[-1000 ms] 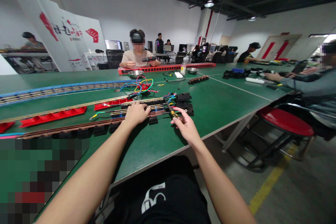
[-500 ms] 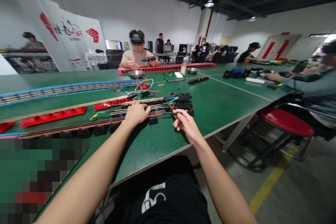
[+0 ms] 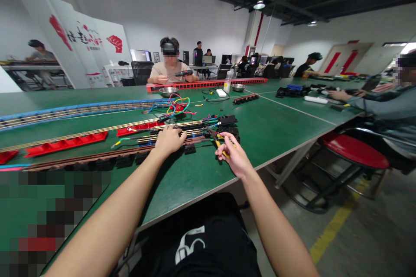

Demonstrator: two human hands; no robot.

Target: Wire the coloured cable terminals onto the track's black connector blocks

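Observation:
My left hand [image 3: 169, 140] lies over a bundle of thin brass-coloured rails [image 3: 196, 133], its fingers curled round the far side and its thumb towards the right. In my right hand [image 3: 234, 156] are yellow-handled pliers [image 3: 218, 143], the dark jaws pointing up and left at the rails' right end. Whether the jaws grip anything is too small to tell. Black end blocks [image 3: 228, 120] sit just beyond, with coloured wires [image 3: 210, 119] running to them. Brown rails [image 3: 97, 156] on black holders run along the near side.
Red holders [image 3: 66, 144] and a blue curved track [image 3: 81, 107] lie to the left. Behind are tangled wires [image 3: 182, 106], a metal bowl [image 3: 168, 91] and a bottle [image 3: 228, 82]. A co-worker [image 3: 169, 67] sits opposite with a power tool; a red stool [image 3: 355, 149] stands right.
My right hand has shifted slightly right with the pliers, and its fingers have loosened so that more of the yellow handles shows. My left hand has stayed in place.

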